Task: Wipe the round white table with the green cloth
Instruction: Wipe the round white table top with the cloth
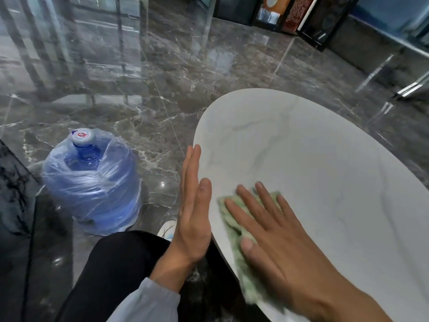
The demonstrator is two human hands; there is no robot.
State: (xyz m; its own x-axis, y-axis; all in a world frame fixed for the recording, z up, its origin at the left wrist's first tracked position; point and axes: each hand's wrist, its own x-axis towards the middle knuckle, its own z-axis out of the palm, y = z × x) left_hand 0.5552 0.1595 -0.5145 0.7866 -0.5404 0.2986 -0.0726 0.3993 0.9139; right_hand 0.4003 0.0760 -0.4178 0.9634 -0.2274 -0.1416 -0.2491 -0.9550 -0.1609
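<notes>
A: Hands?
B: Right hand [274, 231] flat, fingers spread, pressing the cloth [232, 220] onto the table [313, 159], about 7 o'clock, right along the rim. Left hand [193, 205] straight-fingered, edge-on beside the rim near 9 o'clock, holding nothing. Cannot tell whether it touches.
A: Risks?
B: Nothing is pinched; palm pressure alone holds the cloth. A stroke toward 7 could drag it off the edge. Ease the pressure and it likely bunches or skids. The far top, 12 to 3, sits well away from the hand, so a short reach would probably leave it unwiped.
</notes>
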